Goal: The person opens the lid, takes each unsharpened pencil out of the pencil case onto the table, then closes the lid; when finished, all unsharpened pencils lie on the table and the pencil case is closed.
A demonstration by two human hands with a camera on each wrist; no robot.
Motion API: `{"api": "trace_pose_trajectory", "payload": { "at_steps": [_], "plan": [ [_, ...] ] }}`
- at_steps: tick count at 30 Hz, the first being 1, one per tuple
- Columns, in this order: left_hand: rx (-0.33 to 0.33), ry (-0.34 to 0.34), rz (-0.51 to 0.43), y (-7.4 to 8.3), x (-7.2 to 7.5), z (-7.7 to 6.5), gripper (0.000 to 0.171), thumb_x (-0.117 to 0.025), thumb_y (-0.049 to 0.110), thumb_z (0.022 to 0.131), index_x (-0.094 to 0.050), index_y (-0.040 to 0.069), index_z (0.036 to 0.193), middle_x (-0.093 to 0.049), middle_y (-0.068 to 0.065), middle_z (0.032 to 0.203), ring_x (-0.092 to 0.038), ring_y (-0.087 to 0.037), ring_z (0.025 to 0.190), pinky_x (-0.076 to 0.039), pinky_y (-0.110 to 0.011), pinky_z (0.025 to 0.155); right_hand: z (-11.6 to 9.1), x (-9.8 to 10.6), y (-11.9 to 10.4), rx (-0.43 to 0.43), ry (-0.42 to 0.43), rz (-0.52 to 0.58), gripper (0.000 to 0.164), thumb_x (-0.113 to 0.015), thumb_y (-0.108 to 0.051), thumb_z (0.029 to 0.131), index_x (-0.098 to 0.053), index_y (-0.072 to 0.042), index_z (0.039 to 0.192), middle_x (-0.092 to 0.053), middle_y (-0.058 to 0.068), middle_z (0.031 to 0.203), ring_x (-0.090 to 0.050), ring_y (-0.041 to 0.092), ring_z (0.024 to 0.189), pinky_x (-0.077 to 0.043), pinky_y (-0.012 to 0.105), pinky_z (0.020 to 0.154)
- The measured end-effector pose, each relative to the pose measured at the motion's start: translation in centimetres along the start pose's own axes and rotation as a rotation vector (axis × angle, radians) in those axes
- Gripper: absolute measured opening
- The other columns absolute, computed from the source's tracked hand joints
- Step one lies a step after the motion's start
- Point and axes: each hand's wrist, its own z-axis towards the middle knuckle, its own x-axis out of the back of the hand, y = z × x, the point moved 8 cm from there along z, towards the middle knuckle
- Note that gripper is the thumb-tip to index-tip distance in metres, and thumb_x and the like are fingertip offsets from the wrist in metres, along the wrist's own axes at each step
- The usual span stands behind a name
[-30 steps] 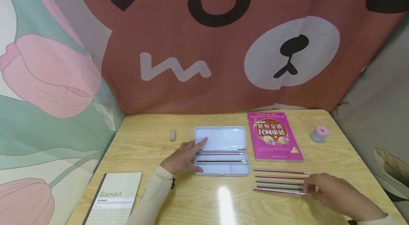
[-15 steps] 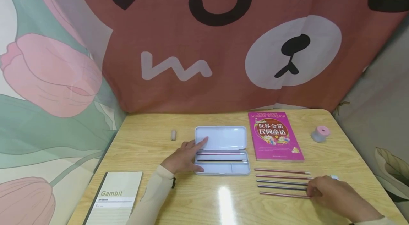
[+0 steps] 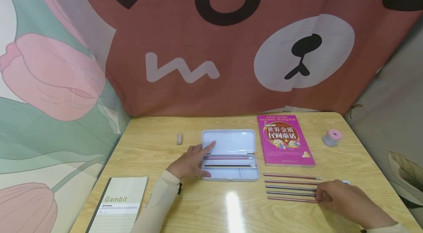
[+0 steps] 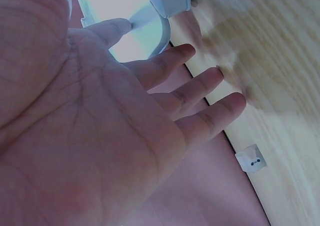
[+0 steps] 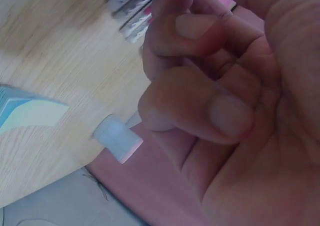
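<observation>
A pale blue pencil case (image 3: 216,174) lies with its lid (image 3: 232,141) raised. Two pencils (image 3: 228,165) are in its rear compartment. My left hand (image 3: 188,163) spans the case's left side, index finger on the lid and thumb at the front; in the left wrist view its other fingers (image 4: 200,85) are extended. Several red and dark pencils (image 3: 290,187) lie in a row right of the case. At their right ends, my right hand (image 3: 340,198) pinches the end of the nearest red pencil (image 3: 290,199). Its remaining fingers (image 5: 185,105) are curled in the right wrist view.
Behind the pencils is a pink book (image 3: 285,141), with a pink-and-white spool (image 3: 332,137) farther right. A small eraser (image 3: 179,139) sits left of the case. A notebook (image 3: 119,203) lies at the front left. Beyond my right hand a light blue object (image 5: 30,110) partly shows.
My right hand shifted slightly right with the nearest pencil, then barely back, bringing that pencil's left end closer in line with the others. The left hand stays on the case.
</observation>
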Motion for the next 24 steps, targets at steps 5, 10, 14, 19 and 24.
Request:
{"api": "trace_pose_trajectory", "payload": {
  "at_steps": [5,10,14,19,24],
  "plan": [
    [0.003,-0.002,-0.007,0.0,0.0,0.0,0.11,-0.094,0.027,0.091,-0.027,0.027,0.178,-0.035,-0.02,0.176,-0.037,-0.048,0.156,-0.044,-0.063,0.12,0.4,1.2,-1.9,0.093,0.072,0.014,0.027,-0.087,-0.025,0.095,-0.064,-0.033,0.083,-0.051,-0.02,0.07,-0.041,-0.002,0.065,-0.038,0.026,0.057],
    [0.01,-0.005,-0.006,0.1,0.1,-0.1,0.11,-0.094,0.026,0.091,-0.026,0.027,0.178,-0.034,-0.02,0.176,-0.036,-0.047,0.157,-0.044,-0.063,0.12,2.1,2.1,-4.6,0.105,0.13,0.027,0.016,-0.082,-0.032,0.101,-0.071,-0.033,0.088,-0.056,-0.022,0.072,-0.044,-0.003,0.066,-0.041,0.027,0.058],
    [0.007,-0.004,-0.002,0.3,0.2,-0.1,0.109,-0.094,0.026,0.091,-0.027,0.026,0.178,-0.035,-0.02,0.175,-0.037,-0.048,0.156,-0.044,-0.063,0.12,3.8,2.6,-7.2,0.14,0.216,0.002,0.012,-0.083,-0.033,0.1,-0.074,-0.033,0.093,-0.055,-0.022,0.075,-0.045,-0.003,0.068,-0.042,0.026,0.059],
    [0.001,-0.001,0.004,0.2,0.0,-0.1,0.109,-0.094,0.027,0.091,-0.027,0.025,0.178,-0.036,-0.021,0.175,-0.038,-0.048,0.155,-0.045,-0.062,0.12,5.4,2.9,-11.1,0.27,0.31,-0.036,0.007,-0.085,-0.028,0.099,-0.078,-0.027,0.099,-0.068,-0.02,0.086,-0.06,-0.001,0.076,-0.054,0.026,0.065],
    [0.007,0.004,0.005,0.1,0.0,0.0,0.109,-0.094,0.027,0.091,-0.027,0.027,0.178,-0.035,-0.02,0.175,-0.038,-0.047,0.156,-0.045,-0.062,0.12,6.4,2.9,-15.1,0.458,0.401,-0.055,0.007,-0.082,-0.018,0.101,-0.081,-0.021,0.107,-0.07,-0.016,0.094,-0.065,0.004,0.084,-0.059,0.028,0.072]
  ]
}}
